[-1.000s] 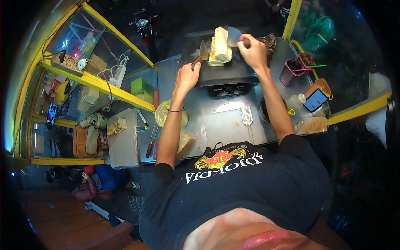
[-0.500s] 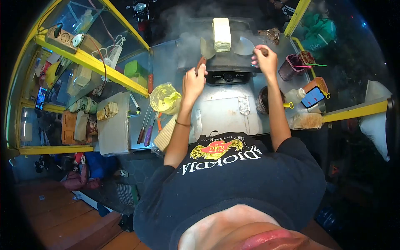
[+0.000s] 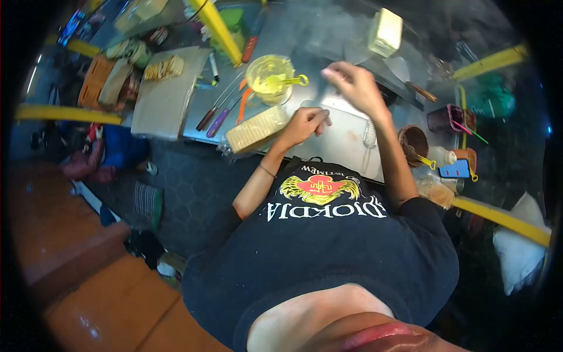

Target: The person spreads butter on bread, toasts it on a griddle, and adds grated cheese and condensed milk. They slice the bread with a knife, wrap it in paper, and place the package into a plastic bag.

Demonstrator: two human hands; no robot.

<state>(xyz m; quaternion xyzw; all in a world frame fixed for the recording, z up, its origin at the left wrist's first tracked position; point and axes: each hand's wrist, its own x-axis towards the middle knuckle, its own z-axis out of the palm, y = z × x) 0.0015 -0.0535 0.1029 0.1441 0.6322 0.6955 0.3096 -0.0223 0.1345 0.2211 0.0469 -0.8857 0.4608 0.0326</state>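
Over the metal counter, my left hand (image 3: pixel 308 125) has its fingers curled in, and I see nothing held in it. It is beside sliced white bread (image 3: pixel 256 129) in clear plastic. My right hand (image 3: pixel 356 85) hovers higher, slightly blurred, with fingers loosely bent and apart and no tool visible in them. To its left stands a tub of yellow spread (image 3: pixel 268 70) with a yellow-handled utensil (image 3: pixel 287 81) in it. A block of bread (image 3: pixel 386 32) stands on the dark griddle (image 3: pixel 384 70). One spatula (image 3: pixel 421 91), with a brown handle, rests at the griddle's right side.
A grater (image 3: pixel 369 138) lies on the pale board (image 3: pixel 343 126). On the right are a brown pot (image 3: pixel 413 142), a purple container (image 3: pixel 444 119) and a phone (image 3: pixel 454 169). Long-handled tools (image 3: pixel 218 120) and a cutting board (image 3: pixel 170 105) with bread pieces lie left. Yellow posts (image 3: pixel 217 32) frame the stall.
Both hands have let go of the spatulas and drawn back from the griddle toward me. The head view has turned, so the counter appears shifted. The bread block remains on the griddle.
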